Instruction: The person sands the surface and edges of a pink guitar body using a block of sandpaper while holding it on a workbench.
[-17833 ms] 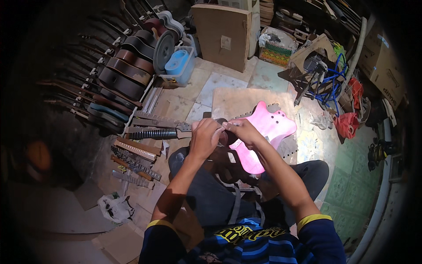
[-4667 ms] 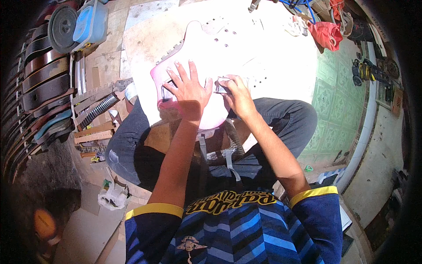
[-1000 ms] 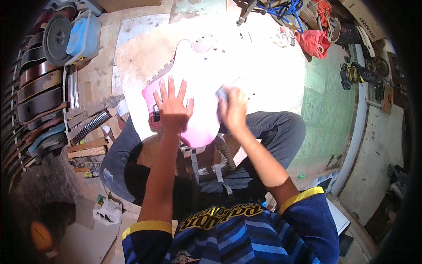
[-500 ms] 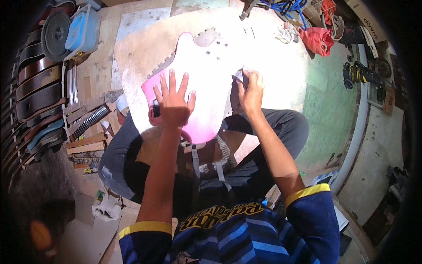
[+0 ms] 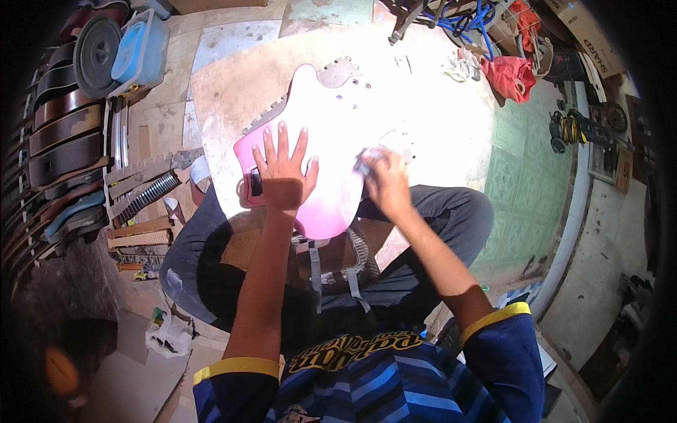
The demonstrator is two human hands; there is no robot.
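Observation:
A pink guitar body (image 5: 326,208), washed out by strong light, lies on a pale board (image 5: 226,92) across my lap. My left hand (image 5: 285,176) is spread flat on the left part of the body, beside its dark cavity. My right hand (image 5: 388,180) is at the body's right edge, fingers closed on a small grey pad (image 5: 364,161); motion blurs both hand and pad, so contact with the surface is hard to tell. A jagged-edged grey mat shows beneath the body.
Guitar bodies (image 5: 63,148) line a rack at left, near blue tubs (image 5: 137,49) and loose necks (image 5: 144,201). A red bag (image 5: 511,77), blue cables and cardboard boxes are at upper right. A white plastic bag (image 5: 169,331) lies lower left.
Half a second ago my right hand was farther up and right; it has moved down and left with the pad. My left hand stays spread on the body, shifted slightly in view.

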